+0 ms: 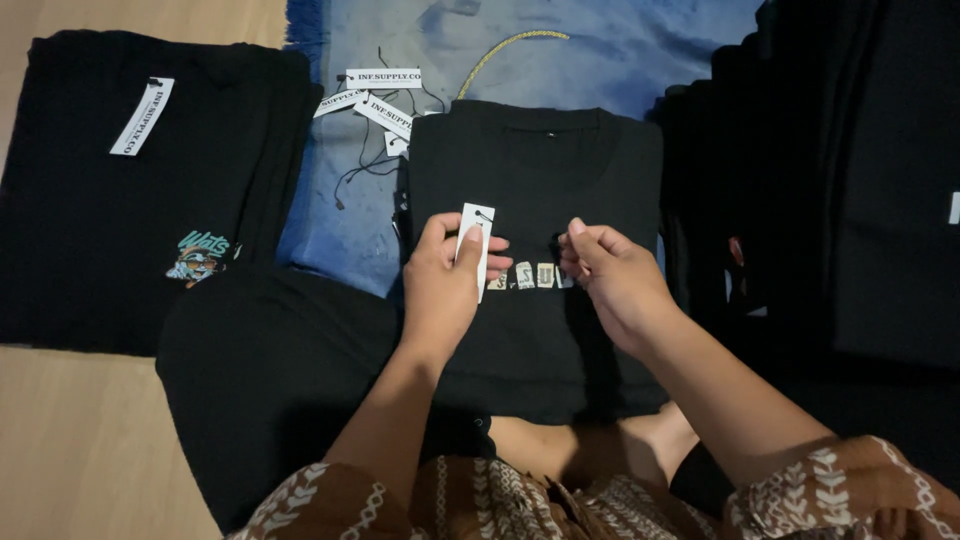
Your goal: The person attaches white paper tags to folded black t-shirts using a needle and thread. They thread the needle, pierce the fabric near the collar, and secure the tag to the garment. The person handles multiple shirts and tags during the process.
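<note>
Tag, a white paper strip, is pinched upright in the left hand over a folded black shirt on the blue mat. The right hand pinches something at the shirt's print, likely the tag's string, too thin to make out. More tags lie behind, within easy reach.

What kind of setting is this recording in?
Probably a home floor used for packing clothing. The left hand holds a white paper hang tag over a folded black T-shirt; loose white tags lie on a blue rug, with black shirt stacks on the right.
</note>
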